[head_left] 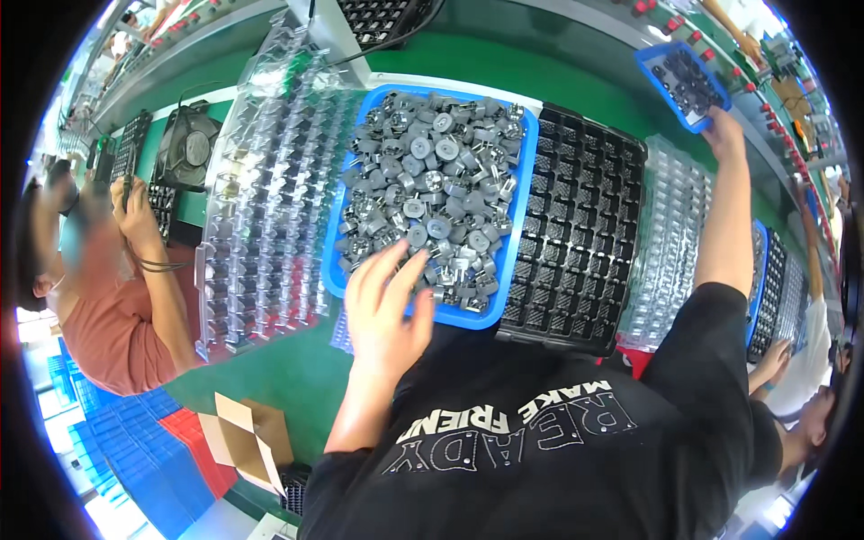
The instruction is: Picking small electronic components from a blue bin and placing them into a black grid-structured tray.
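Observation:
A blue tray [531, 171] in front of me is heaped with small grey round plug-like parts [423, 171] with metal prongs. My left hand [387, 306] is over its near left edge, fingers spread and tips at the nearest grey parts; nothing shows held in it. Stretched out to the far right, my right hand [723, 133] grips the near corner of a smaller blue tray [644, 61] holding dark parts. My thumb and fingers there are partly hidden by the tray.
Clear plastic trays [270, 180] are stacked left of the blue tray. A black compartment tray [580, 229] stands on its right, beside more clear trays [670, 238]. Co-workers sit at both sides. An open cardboard box [247, 441] and blue crates [153, 459] are lower left.

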### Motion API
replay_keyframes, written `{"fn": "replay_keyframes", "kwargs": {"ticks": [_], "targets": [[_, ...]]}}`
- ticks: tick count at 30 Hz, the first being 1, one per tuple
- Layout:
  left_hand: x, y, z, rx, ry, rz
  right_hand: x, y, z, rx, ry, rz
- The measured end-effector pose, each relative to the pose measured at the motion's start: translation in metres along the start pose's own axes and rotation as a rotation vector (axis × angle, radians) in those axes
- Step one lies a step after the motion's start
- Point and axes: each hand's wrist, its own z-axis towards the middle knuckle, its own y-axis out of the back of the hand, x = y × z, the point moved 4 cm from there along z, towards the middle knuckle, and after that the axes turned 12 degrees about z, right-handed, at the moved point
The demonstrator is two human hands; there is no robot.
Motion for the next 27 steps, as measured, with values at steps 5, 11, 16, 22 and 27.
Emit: {"fn": "replay_keyframes", "kwargs": {"ticks": [5, 11, 16, 22, 27], "targets": [[-0.021, -0.050, 0.087, 0.074, -0.289, 0.065, 0.057, -0.038, -0.128, 0.107, 0.086, -0.127], [-0.013, -0.063, 0.060, 0.146, -0.271, 0.118, 0.026, -0.065, -0.278, 0.301, 0.170, -0.341], [-0.005, -0.050, 0.034, 0.157, -0.243, -0.018, -0.003, -0.095, -0.370, 0.320, 0.117, -0.281], [0.001, -0.049, 0.033, 0.018, -0.182, -0.186, 0.021, -0.134, -0.401, 0.347, 0.263, -0.400], [-0.006, -0.041, 0.060, -0.166, -0.132, -0.340, 0.060, -0.221, -0.452, 0.349, 0.577, -0.844]]}}
